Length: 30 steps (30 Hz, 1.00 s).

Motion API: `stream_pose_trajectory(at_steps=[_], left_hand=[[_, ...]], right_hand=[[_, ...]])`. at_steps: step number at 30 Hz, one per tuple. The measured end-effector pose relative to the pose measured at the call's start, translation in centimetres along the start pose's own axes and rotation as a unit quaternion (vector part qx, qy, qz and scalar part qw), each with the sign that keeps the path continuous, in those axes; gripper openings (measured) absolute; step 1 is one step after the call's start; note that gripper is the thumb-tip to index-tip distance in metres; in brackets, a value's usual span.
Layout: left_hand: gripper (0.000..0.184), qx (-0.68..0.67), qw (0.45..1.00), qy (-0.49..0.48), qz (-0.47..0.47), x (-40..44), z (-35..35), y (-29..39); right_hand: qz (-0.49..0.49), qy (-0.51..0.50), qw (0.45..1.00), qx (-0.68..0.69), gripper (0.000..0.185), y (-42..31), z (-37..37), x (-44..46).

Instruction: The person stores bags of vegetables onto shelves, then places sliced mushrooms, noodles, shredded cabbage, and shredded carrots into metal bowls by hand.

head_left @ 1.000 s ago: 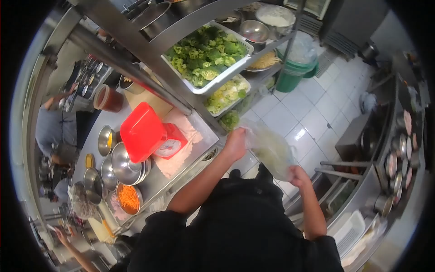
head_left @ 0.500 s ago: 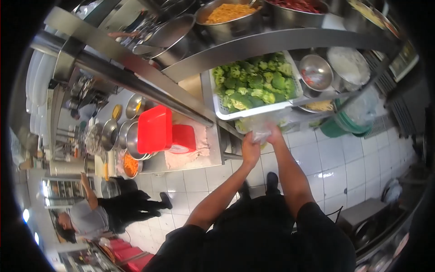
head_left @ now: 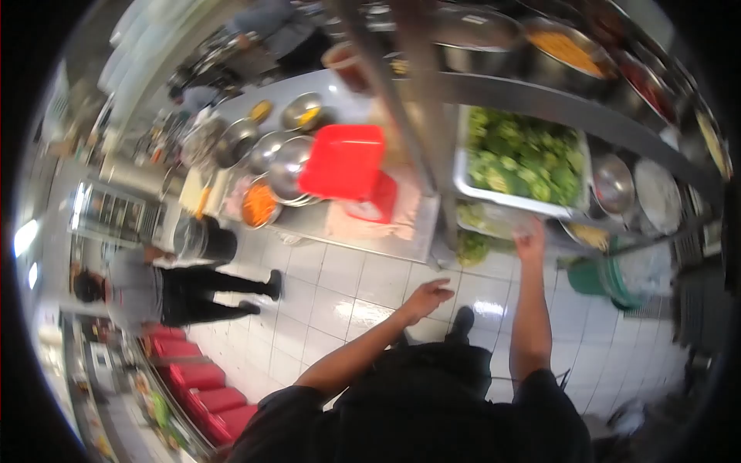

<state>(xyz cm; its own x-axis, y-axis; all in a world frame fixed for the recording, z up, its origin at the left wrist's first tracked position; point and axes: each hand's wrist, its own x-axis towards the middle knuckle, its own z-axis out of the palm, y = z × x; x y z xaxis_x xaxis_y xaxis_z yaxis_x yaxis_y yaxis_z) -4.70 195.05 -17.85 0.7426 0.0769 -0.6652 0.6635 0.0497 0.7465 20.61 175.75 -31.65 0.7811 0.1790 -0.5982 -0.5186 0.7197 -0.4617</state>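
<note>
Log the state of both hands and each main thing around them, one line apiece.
Left hand: loosely open, apparently empty.
Right hand: extended toward the shelving; blurred, grip unclear.
White basket: filled with broccoli.
Red scale: upright on a pink cloth.
Steel bowl at counter edge: holding orange shreds.
Green bin: lined with clear plastic.

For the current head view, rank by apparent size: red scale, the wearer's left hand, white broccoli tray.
1. White broccoli tray
2. Red scale
3. Left hand
Apparent size only; the gaps look clear.
</note>
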Motion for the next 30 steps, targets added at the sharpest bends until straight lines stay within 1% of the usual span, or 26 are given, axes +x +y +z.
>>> stream_pose_trajectory(at_steps=[1, 2, 3, 4, 5, 6, 7, 8, 10, 11, 12, 13, 15, 17, 18, 21, 23, 24, 25, 27, 30], left_hand=[[0.049, 0.01, 1.0, 0.015, -0.018, -0.9, -1.5, -1.8], [0.05, -0.025, 1.0, 0.015, -0.002, -2.0, -3.1, -3.6], [0.051, -0.057, 0.998, 0.013, 0.018, -3.1, -4.7, -5.3], [0.05, -0.052, 0.998, 0.037, 0.021, -4.3, -6.1, -6.6], [0.049, -0.047, 0.997, 0.057, 0.025, -5.2, -7.6, -7.7], [0.048, -0.062, 0.994, 0.087, 0.026, -6.5, -9.1, -8.1], [0.047, -0.076, 0.99, 0.113, 0.024, -8.3, -10.4, -8.5], [0.046, -0.09, 0.987, 0.135, 0.02, -9.9, -12.1, -9.2], [0.045, -0.117, 0.977, 0.172, 0.046, -11.9, -16.0, -12.0], [0.044, -0.138, 0.971, 0.189, 0.052, -13.2, -17.3, -13.5], [0.042, -0.211, 0.952, 0.212, 0.056, -15.1, -18.7, -13.7], [0.039, -0.178, 0.954, 0.236, 0.057, -16.7, -20.6, -14.1], [0.036, -0.185, 0.936, 0.292, 0.071, -18.8, -24.2, -16.5], [0.035, -0.222, 0.91, 0.337, 0.099, -21.4, -27.1, -17.6], [0.035, -0.238, 0.896, 0.357, 0.116, -22.4, -28.8, -17.7], [0.037, -0.277, 0.872, 0.385, 0.12, -25.1, -32.7, -17.3], [0.037, -0.288, 0.862, 0.397, 0.131, -25.7, -35.2, -16.8], [0.037, -0.287, 0.858, 0.402, 0.138, -25.7, -36.3, -16.6], [0.037, -0.286, 0.855, 0.408, 0.145, -25.7, -37.5, -16.4], [0.036, -0.281, 0.853, 0.41, 0.161, -25.0, -40.1, -15.6], [0.035, -0.254, 0.86, 0.41, 0.168, -23.8, -43.5, -15.2]], right_hand=[[0.026, 0.024, 0.999, -0.001, 0.043, -0.2, -1.0, -0.1], [-0.017, 0.069, 0.997, 0.027, 0.049, 0.1, 0.2, -2.4], [-0.02, 0.067, 0.996, 0.047, 0.054, 0.4, -0.9, -2.1], [-0.036, 0.15, 0.988, 0.019, 0.058, 0.6, -0.9, -3.1], [-0.045, 0.186, 0.982, 0.008, 0.06, 1.2, -1.9, -3.2], [-0.062, 0.212, 0.975, -0.012, 0.057, 2.4, -3.0, -3.4], [-0.049, 0.219, 0.974, -0.027, 0.054, 3.8, -4.0, -3.4], [0.0, 0.212, 0.977, -0.021, 0.045, 5.2, -6.3, -2.2], [0.017, 0.281, 0.957, -0.074, 0.034, 9.6, -4.9, -5.6], [0.052, 0.267, 0.958, -0.086, 0.029, 11.7, -3.8, -7.4], [0.088, 0.254, 0.958, -0.099, 0.025, 13.9, -2.4, -9.2], [0.11, 0.231, 0.957, -0.138, 0.022, 16.2, -1.3, -10.4], [0.149, 0.185, 0.948, -0.213, 0.017, 20.6, -0.5, -10.4], [0.182, 0.144, 0.932, -0.279, 0.015, 25.0, -2.2, -8.8], [0.167, 0.15, 0.926, -0.303, 0.013, 26.9, -1.3, -10.1], [0.211, 0.063, 0.865, -0.45, 0.01, 31.1, -1.8, -10.0], [0.302, 0.055, 0.804, -0.509, 0.008, 33.8, -2.5, -7.9], [0.313, -0.012, 0.769, -0.557, 0.007, 34.3, -0.9, -9.1], [0.251, 0.01, 0.72, -0.647, 0.008, 35.9, 2.9, -12.4], [0.28, 0.0, 0.722, -0.633, 0.007, 37.9, 5.7, -13.2], [0.311, -0.066, 0.737, -0.597, 0.004, 41.2, 7.2, -11.2]])
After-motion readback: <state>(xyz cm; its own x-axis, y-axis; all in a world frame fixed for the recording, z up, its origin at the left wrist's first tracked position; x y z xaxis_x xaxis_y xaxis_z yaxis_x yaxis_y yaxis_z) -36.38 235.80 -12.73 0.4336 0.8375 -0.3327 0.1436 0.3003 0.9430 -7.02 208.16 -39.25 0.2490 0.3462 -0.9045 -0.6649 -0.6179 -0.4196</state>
